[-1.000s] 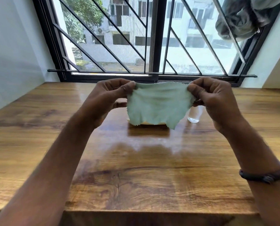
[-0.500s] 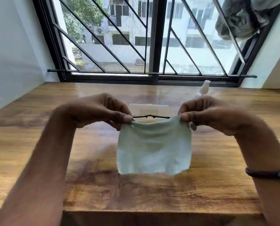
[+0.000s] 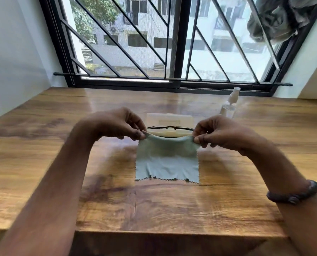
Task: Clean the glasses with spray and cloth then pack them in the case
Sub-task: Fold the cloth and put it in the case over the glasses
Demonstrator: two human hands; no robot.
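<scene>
Early, I judge: left hand (image 3: 117, 124) and right hand (image 3: 218, 133) each pinch a top corner of the cloth (image 3: 166, 161) at frame centre. Glasses (image 3: 170, 128) rest on the case (image 3: 169, 118) just behind (not packed), with the spray bottle (image 3: 229, 104) to the upper right. Wiping and packing remain.

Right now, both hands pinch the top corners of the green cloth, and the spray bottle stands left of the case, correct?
Not quite: the head view shows the spray bottle standing right of the case, not left. The left hand and right hand do pinch the top corners of the green cloth.
</scene>
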